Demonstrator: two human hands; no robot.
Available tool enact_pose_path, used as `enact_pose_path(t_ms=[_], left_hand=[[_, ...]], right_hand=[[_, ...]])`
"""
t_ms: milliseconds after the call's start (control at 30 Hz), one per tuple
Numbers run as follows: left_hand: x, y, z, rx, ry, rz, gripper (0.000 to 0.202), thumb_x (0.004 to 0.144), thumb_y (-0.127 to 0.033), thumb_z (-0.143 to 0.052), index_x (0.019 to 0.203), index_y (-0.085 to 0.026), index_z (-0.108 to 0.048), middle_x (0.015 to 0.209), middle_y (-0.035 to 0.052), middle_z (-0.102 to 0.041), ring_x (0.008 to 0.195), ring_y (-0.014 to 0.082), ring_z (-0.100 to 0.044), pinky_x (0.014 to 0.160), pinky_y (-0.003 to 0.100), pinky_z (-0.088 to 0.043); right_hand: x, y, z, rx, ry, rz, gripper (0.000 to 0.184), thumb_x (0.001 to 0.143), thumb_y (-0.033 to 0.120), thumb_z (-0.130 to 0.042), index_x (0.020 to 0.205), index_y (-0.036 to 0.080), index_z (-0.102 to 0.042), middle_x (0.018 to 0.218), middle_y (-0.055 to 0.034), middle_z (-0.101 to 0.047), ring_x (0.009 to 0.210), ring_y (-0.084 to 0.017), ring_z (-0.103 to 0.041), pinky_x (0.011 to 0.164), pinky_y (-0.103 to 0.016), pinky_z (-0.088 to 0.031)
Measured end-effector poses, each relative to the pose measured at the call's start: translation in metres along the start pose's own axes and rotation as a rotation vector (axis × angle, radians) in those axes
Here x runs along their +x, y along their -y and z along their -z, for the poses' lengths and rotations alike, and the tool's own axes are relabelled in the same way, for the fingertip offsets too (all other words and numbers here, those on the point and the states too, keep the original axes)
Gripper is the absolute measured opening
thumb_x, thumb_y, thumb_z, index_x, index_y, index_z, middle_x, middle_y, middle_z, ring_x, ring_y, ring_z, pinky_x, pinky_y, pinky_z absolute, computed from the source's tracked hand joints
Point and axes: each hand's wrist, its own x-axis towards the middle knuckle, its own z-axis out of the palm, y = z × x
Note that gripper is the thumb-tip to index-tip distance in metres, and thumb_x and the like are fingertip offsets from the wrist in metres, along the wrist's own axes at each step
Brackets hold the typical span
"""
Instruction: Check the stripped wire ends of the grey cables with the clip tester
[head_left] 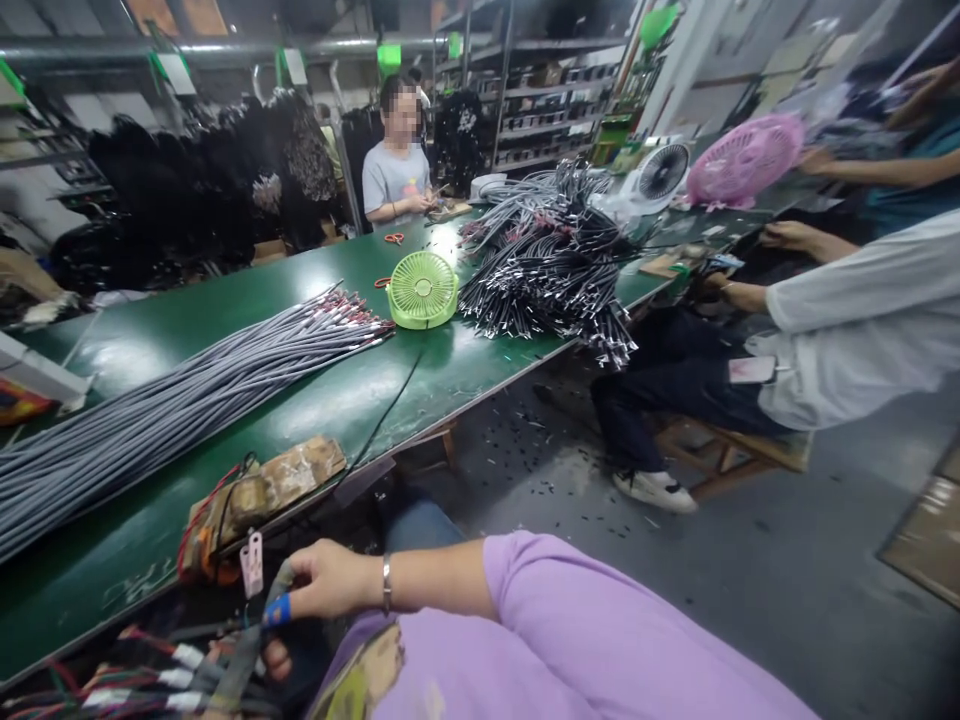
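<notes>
My right hand point(326, 580) reaches left from a lilac sleeve, with a metal bracelet on the wrist and blue tape on the forefinger. Its fingers are pinched closed on a grey cable point(244, 655). That cable runs down into a bundle of cable ends with white sleeves and red wires point(142, 680) at the bottom left. A fingertip point(275, 660) shows just under the cable; I cannot tell which hand it belongs to. The rest of my left hand is hidden. A worn taped block with red wires point(262, 490) lies on the green table edge point(90, 590) just above my hand.
Long grey cables point(187, 390) lie across the table. Beyond them sit a green fan point(423, 290) and a heap of black cables point(547, 260). One person sits at the far end point(394, 175). Others sit at the right point(847, 340), near a pink fan point(742, 160).
</notes>
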Motion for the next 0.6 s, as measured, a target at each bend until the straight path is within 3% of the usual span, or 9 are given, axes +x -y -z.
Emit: enact_pose_path(t_ms=[267, 367, 467, 600], left_hand=[[-0.002, 0.005, 0.006, -0.011, 0.017, -0.001, 0.038, 0.052, -0.05, -0.081, 0.07, -0.019, -0.066, 0.055, -0.0032, -0.065, 0.044, 0.0113, -0.057, 0.04, 0.019, -0.049], [0.004, 0.016, 0.01, -0.041, 0.026, 0.033, 0.034, 0.055, -0.04, -0.082, 0.074, -0.018, -0.065, 0.058, -0.0021, -0.065, 0.048, 0.0126, -0.058, 0.043, 0.021, -0.049], [-0.004, 0.031, 0.008, -0.038, 0.055, 0.076, 0.035, 0.051, -0.033, -0.085, 0.069, -0.016, -0.06, 0.05, -0.0029, -0.059, 0.048, 0.0149, -0.059, 0.044, 0.022, -0.047], [-0.024, 0.041, -0.006, -0.007, 0.162, 0.077, 0.039, 0.053, -0.039, -0.084, 0.061, -0.014, -0.055, 0.046, -0.001, -0.057, 0.043, 0.0134, -0.057, 0.045, 0.023, -0.047]], right_hand=[[0.005, -0.015, -0.003, 0.056, 0.027, 0.004, 0.045, 0.044, 0.045, -0.088, 0.07, 0.015, -0.067, 0.062, 0.0067, -0.057, 0.06, -0.008, -0.05, 0.065, -0.023, -0.046], [0.007, -0.031, 0.004, -0.012, -0.006, 0.066, 0.045, 0.047, 0.046, -0.087, 0.074, 0.015, -0.068, 0.067, 0.0039, -0.062, 0.064, -0.01, -0.053, 0.065, -0.023, -0.046], [-0.004, -0.04, 0.01, -0.018, -0.008, 0.097, 0.041, 0.056, 0.048, -0.083, 0.077, 0.016, -0.066, 0.072, 0.0012, -0.065, 0.068, -0.013, -0.058, 0.066, -0.025, -0.048], [-0.026, -0.036, 0.019, 0.1, 0.114, 0.064, 0.036, 0.074, 0.052, -0.068, 0.08, 0.019, -0.058, 0.062, 0.0023, -0.062, 0.058, -0.013, -0.058, 0.061, -0.028, -0.047]])
